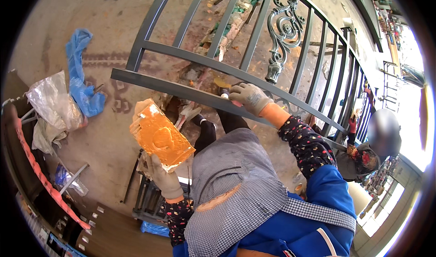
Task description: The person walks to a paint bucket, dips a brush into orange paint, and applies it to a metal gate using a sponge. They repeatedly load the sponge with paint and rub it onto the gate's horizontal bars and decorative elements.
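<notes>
Orange paste lies thick and uneven across a flat, rectangular board, which the person beside me grasps in a grey-gloved left grip. The right grip, gloved too, is at the lower bar of a dark grey metal railing, fingers bent; whether it also pinches a small tool I cannot tell from where I stand. To do this well, in my judgement, the board should be tilted as little as possible so that the soft paste does not slide, and held near enough to the bar for a short reach, without its smeared face brushing the metal. At the railing, light, even pressure would likely serve better than force, with the right wrist loose and the sleeve clear of the paste. As for where things lie, the left grip is at the board's near end, at its lower left corner, so most of the board juts out beyond the glove, away from the body, its coated face uppermost. Board and paste are to the left of the checked apron, on the person's side of the railing and well apart from the right grip.
</notes>
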Demonstrator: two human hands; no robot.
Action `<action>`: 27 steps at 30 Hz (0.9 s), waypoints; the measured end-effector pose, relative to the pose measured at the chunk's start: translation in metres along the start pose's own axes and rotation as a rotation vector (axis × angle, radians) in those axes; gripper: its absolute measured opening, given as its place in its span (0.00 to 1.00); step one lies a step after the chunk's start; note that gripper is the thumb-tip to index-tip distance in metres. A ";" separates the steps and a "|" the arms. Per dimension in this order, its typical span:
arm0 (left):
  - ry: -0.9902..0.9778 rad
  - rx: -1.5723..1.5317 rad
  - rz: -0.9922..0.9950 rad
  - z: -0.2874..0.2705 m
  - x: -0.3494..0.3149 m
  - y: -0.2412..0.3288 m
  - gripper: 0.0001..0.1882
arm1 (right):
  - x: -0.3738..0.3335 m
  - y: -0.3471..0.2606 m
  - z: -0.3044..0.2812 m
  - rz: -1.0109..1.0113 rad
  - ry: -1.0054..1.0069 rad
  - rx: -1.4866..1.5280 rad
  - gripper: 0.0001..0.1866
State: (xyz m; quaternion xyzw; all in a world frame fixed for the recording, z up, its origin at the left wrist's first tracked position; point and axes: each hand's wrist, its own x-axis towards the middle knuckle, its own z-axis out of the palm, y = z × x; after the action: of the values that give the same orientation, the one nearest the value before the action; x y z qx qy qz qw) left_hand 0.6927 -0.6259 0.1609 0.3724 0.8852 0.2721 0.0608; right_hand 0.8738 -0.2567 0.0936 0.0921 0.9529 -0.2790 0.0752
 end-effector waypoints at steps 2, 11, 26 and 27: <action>0.009 0.069 0.045 -0.003 0.000 -0.003 0.30 | -0.008 0.001 -0.007 0.014 -0.047 -0.088 0.20; 0.017 0.047 0.097 0.004 0.002 0.011 0.30 | 0.006 -0.018 0.018 0.494 0.333 0.084 0.18; 0.014 -0.090 0.110 0.007 0.018 0.025 0.28 | 0.005 -0.016 0.045 0.816 0.596 0.123 0.20; 0.025 -0.088 0.127 0.007 0.019 0.024 0.28 | 0.000 -0.016 0.041 0.876 0.589 0.123 0.21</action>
State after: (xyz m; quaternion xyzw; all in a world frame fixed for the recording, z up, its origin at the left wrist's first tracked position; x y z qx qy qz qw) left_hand 0.6963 -0.5955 0.1694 0.4213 0.8477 0.3186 0.0486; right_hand 0.8743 -0.2922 0.0676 0.5601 0.7878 -0.2392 -0.0917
